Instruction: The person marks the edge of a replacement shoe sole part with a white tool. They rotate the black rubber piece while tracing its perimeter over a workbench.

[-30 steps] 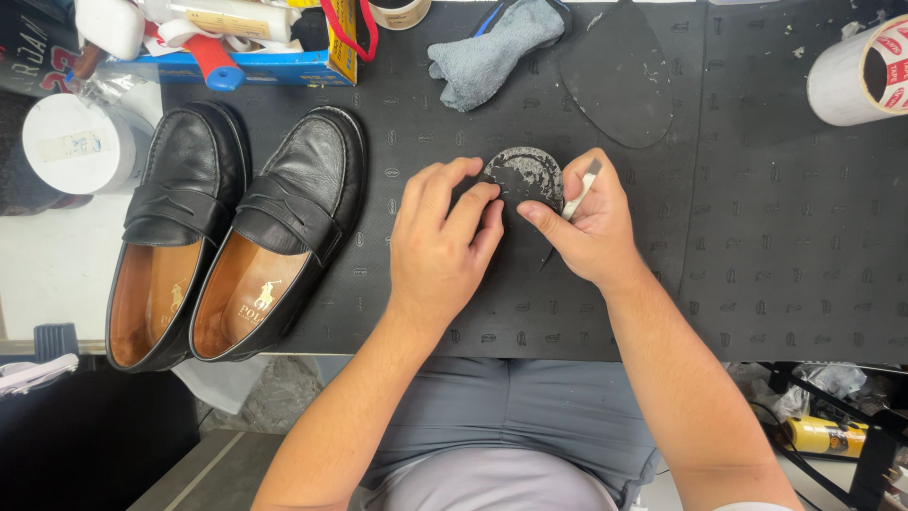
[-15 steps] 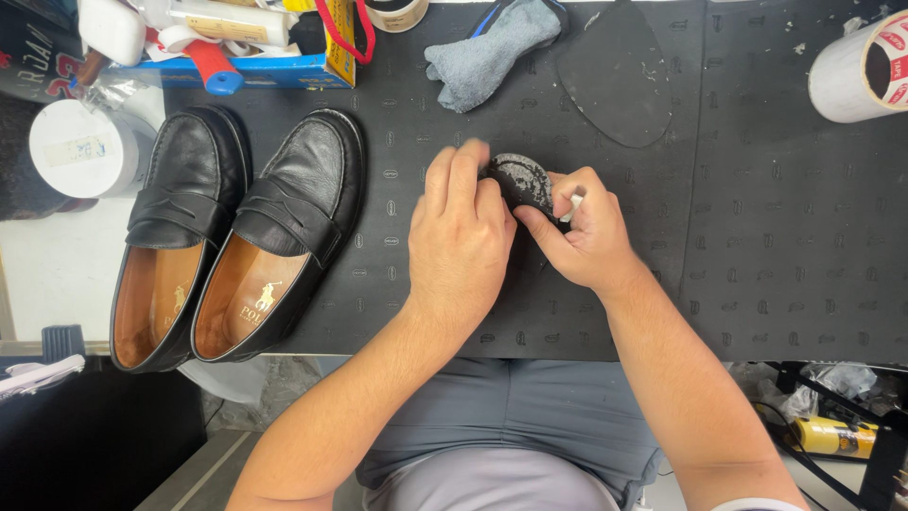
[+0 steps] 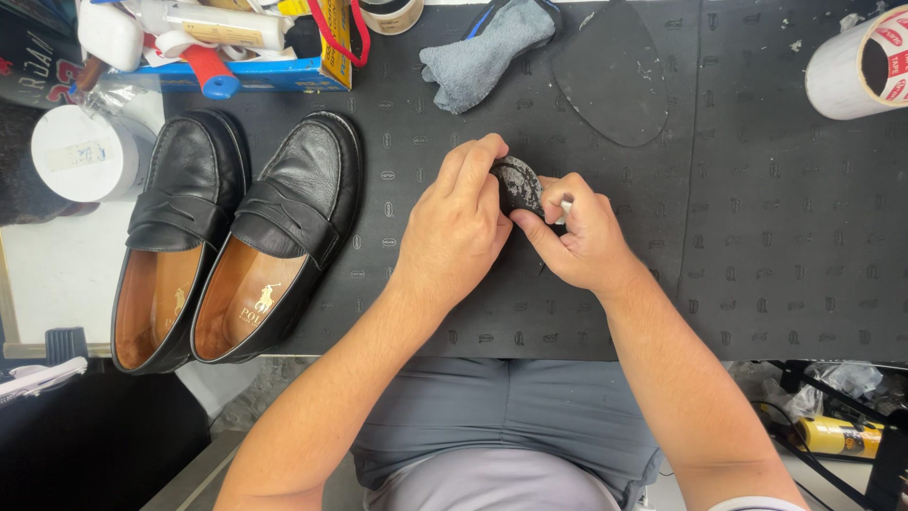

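The left hand (image 3: 454, 232) and right hand (image 3: 582, 237) both close their fingers around a small round black rubber heel piece (image 3: 517, 185), held just above the black embossed mat (image 3: 757, 237). The thin metal tool (image 3: 565, 203) pinched in the right fingers could slip toward the left fingertips. Further out stand black leather loafers (image 3: 236, 237), a grey cloth (image 3: 487, 47) and a white tape roll (image 3: 861, 66).

Left hand (image 3: 459, 232) and right hand (image 3: 582, 237) together gripping small round black piece (image 3: 517, 183) over black mat (image 3: 757, 237). Thin white-tipped tool (image 3: 566, 204) in right hand. Pair of black loafers (image 3: 236, 241) left of hands. Grey cloth (image 3: 487, 47), dark oval sheet (image 3: 610, 71) beyond. Tape roll (image 3: 856, 66) far right, white tub (image 3: 80, 151) far left.
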